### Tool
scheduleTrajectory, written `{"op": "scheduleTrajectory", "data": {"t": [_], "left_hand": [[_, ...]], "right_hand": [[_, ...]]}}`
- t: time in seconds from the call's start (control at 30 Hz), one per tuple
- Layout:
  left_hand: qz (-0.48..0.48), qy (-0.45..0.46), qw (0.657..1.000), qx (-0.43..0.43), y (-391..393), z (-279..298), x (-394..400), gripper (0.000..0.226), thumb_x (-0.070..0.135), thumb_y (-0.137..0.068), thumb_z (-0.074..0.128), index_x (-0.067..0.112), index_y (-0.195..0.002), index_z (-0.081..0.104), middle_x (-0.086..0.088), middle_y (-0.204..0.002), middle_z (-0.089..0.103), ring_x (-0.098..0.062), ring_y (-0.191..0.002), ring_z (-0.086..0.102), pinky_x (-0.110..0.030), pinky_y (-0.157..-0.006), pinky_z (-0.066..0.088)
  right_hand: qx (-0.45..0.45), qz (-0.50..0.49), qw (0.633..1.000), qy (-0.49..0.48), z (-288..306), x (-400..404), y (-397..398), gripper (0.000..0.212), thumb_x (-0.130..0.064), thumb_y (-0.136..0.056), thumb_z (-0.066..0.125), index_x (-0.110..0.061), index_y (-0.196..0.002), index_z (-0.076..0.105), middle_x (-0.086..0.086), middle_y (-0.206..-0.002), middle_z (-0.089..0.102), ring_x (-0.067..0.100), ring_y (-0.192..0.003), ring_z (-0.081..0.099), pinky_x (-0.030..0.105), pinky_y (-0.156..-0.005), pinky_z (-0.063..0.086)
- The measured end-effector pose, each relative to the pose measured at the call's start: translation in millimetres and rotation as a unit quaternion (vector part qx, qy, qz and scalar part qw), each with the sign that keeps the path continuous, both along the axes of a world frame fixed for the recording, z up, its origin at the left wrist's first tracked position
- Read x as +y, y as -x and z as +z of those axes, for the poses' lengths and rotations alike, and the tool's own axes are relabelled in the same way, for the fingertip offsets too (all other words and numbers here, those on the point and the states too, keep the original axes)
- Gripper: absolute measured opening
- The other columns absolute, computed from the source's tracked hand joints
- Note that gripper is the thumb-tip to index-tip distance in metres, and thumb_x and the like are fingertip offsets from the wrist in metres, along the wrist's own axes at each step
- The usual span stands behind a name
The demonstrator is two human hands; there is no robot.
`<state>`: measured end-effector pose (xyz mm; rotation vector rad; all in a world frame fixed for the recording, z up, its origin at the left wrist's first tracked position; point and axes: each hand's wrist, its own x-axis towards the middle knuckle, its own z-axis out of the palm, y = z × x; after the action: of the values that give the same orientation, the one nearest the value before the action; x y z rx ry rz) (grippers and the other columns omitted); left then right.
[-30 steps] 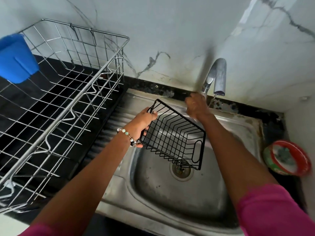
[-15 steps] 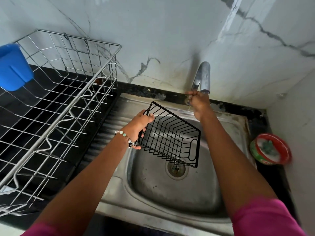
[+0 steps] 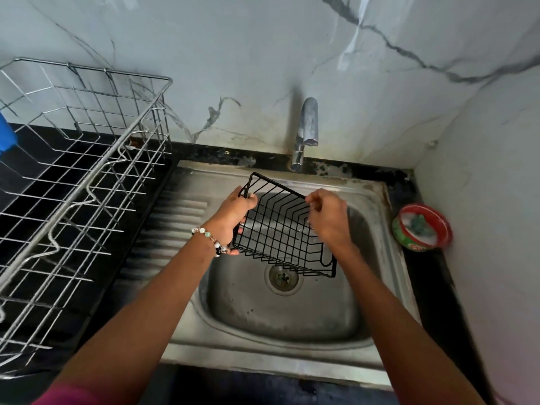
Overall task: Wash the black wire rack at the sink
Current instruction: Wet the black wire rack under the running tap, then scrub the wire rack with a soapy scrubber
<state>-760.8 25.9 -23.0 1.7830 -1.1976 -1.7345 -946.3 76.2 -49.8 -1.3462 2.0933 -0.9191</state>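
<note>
Over the sink [image 3: 187, 182] the black wire rack [image 3: 280, 229] hung tilted, held up in the air above the steel basin, its lower corner just above the drain [image 3: 283, 277]. The left hand [image 3: 235, 211] had it by the left edge, fingers and thumb curled round the wire frame, a beaded bracelet [image 3: 211, 238] at that wrist. The right hand [image 3: 328, 217] was on the rack's upper right edge, fingertips [image 3: 312, 201] bent and pinching the top wire. The tap [image 3: 306, 130] stood behind the rack against the marbled wall; whether water ran from it could not be told. A big silver dish rack [image 3: 87, 176] sat on the dark counter to the left, and a red-rimmed tub [image 3: 422, 228] sat in the right corner beside the basin.
</note>
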Motion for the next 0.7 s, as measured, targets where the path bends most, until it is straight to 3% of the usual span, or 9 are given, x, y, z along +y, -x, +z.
{"op": "scheduleTrajectory", "data": {"t": [0.07, 0.13, 0.23, 0.3, 0.37, 0.43, 0.47, 0.53, 0.7], "left_hand": [[0.004, -0.003, 1.000, -0.004, 6.4, -2.8, 4.6, 0.014, 0.042, -0.092, 0.055, 0.039, -0.106, 0.057, 0.000, -0.111, 0.057, -0.020, -0.097, 0.052, -0.044, -0.080, 0.046], [0.021, -0.013, 1.000, -0.014, 13.4, -6.2, 7.4, 0.010, 0.049, -0.085, 0.061, 0.040, -0.090, 0.062, 0.001, -0.108, 0.063, -0.023, -0.098, 0.058, -0.052, -0.077, 0.050], [0.033, -0.035, 0.999, 0.001, 21.9, -7.9, 12.5, 0.010, 0.047, -0.087, 0.061, 0.041, -0.093, 0.065, -0.001, -0.110, 0.063, -0.025, -0.099, 0.058, -0.066, -0.076, 0.045], [0.039, -0.067, 0.997, 0.013, 27.0, -11.2, 15.9, 0.024, 0.046, -0.090, 0.058, 0.037, -0.112, 0.061, -0.003, -0.114, 0.059, -0.028, -0.106, 0.056, -0.077, -0.083, 0.035], [0.046, -0.075, 0.996, 0.015, 30.1, -16.1, 16.5, 0.031, 0.044, -0.091, 0.057, 0.032, -0.119, 0.058, -0.005, -0.114, 0.059, -0.030, -0.109, 0.055, -0.079, -0.087, 0.031], [0.056, -0.068, 0.996, 0.019, 34.6, -18.1, 17.8, 0.028, 0.043, -0.091, 0.057, 0.029, -0.115, 0.060, -0.004, -0.109, 0.061, -0.027, -0.104, 0.057, -0.070, -0.090, 0.037], [0.065, -0.052, 0.996, 0.018, 37.3, -19.3, 18.1, 0.027, 0.042, -0.091, 0.057, 0.027, -0.113, 0.062, -0.004, -0.110, 0.062, -0.027, -0.102, 0.058, -0.060, -0.089, 0.045], [0.071, -0.001, 0.997, 0.012, 42.9, -22.6, 16.8, 0.024, 0.038, -0.094, 0.057, 0.026, -0.114, 0.062, -0.006, -0.118, 0.063, -0.029, -0.106, 0.060, -0.040, -0.072, 0.051], [0.049, -0.001, 0.999, 0.011, 51.0, -27.5, 15.8, 0.030, 0.038, -0.096, 0.054, 0.023, -0.121, 0.059, -0.006, -0.122, 0.060, -0.024, -0.099, 0.057, -0.033, -0.060, 0.045]], "right_hand": [[0.036, 0.093, 0.990, -0.098, -9.5, 16.0, 4.2, 0.015, -0.002, -0.088, 0.059, -0.012, -0.095, 0.069, 0.005, -0.102, 0.068, 0.014, -0.093, 0.062, 0.029, -0.083, 0.052], [0.048, 0.098, 0.986, -0.126, -19.2, 29.9, 17.9, 0.016, -0.005, -0.085, 0.064, -0.014, -0.096, 0.071, 0.004, -0.103, 0.070, 0.016, -0.098, 0.063, 0.029, -0.088, 0.050], [-0.007, -0.066, 0.998, -0.011, -10.8, 44.5, 47.9, 0.019, -0.001, -0.084, 0.062, -0.012, -0.097, 0.072, 0.006, -0.098, 0.071, 0.015, -0.087, 0.063, 0.022, -0.079, 0.047], [0.028, -0.182, 0.982, 0.040, -3.3, 53.9, 79.6, 0.019, 0.000, -0.084, 0.062, -0.010, -0.096, 0.072, 0.007, -0.096, 0.072, 0.018, -0.086, 0.065, 0.021, -0.078, 0.046], [0.085, -0.269, 0.958, 0.057, -3.1, 61.7, 116.8, 0.018, -0.002, -0.080, 0.062, -0.008, -0.092, 0.073, 0.011, -0.094, 0.073, 0.026, -0.087, 0.066, 0.027, -0.079, 0.046], [0.139, -0.312, 0.940, 0.019, -8.4, 68.2, 151.7, 0.017, -0.010, -0.078, 0.065, -0.005, -0.093, 0.073, 0.019, -0.095, 0.071, 0.035, -0.088, 0.066, 0.035, -0.079, 0.049], [0.158, -0.305, 0.939, -0.025, -13.4, 70.0, 165.3, 0.021, -0.015, -0.079, 0.067, -0.004, -0.096, 0.072, 0.022, -0.100, 0.070, 0.038, -0.091, 0.065, 0.038, -0.081, 0.049], [0.187, -0.232, 0.949, -0.100, -22.0, 70.8, 182.2, 0.028, -0.017, -0.080, 0.070, -0.003, -0.104, 0.071, 0.024, -0.108, 0.067, 0.040, -0.099, 0.062, 0.040, -0.087, 0.047], [0.167, -0.128, 0.966, -0.149, -23.0, 60.0, 194.9, 0.035, -0.014, -0.086, 0.065, -0.005, -0.120, 0.065, 0.017, -0.123, 0.063, 0.033, -0.113, 0.057, 0.032, -0.096, 0.041]]}}
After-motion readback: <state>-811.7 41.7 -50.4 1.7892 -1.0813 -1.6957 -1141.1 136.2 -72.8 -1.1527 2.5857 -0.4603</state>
